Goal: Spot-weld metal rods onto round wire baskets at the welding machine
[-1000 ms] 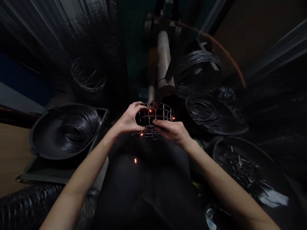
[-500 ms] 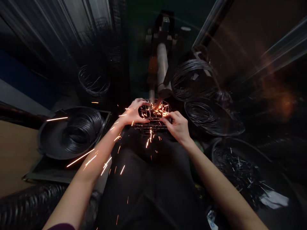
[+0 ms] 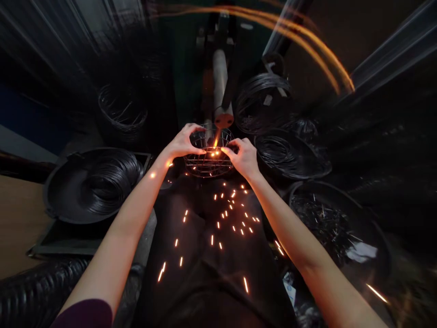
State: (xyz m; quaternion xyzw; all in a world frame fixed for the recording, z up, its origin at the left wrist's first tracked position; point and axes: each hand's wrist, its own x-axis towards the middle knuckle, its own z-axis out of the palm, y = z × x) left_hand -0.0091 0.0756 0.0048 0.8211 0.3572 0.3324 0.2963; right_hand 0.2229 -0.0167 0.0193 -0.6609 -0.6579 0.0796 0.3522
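Note:
A small round wire basket (image 3: 209,163) sits under the tip of a welding machine's cylindrical arm (image 3: 221,86). My left hand (image 3: 182,142) grips the basket's left rim, fingers curled over it. My right hand (image 3: 241,156) pinches the right rim near the glowing weld point. Orange sparks fall from the basket onto my dark apron (image 3: 211,255) and streak overhead.
A dark pan with a wire coil (image 3: 92,184) lies at the left. More wire coils (image 3: 283,152) lie at the right, another coil (image 3: 123,111) at the back left. A tub of short cut wires (image 3: 327,223) sits at the lower right. Corrugated hose (image 3: 37,291) lies lower left.
Both hands shifted around the basket's rim, and the view moved so the basket sits higher. The spark burst at the weld has spread down over the apron and arcs overhead.

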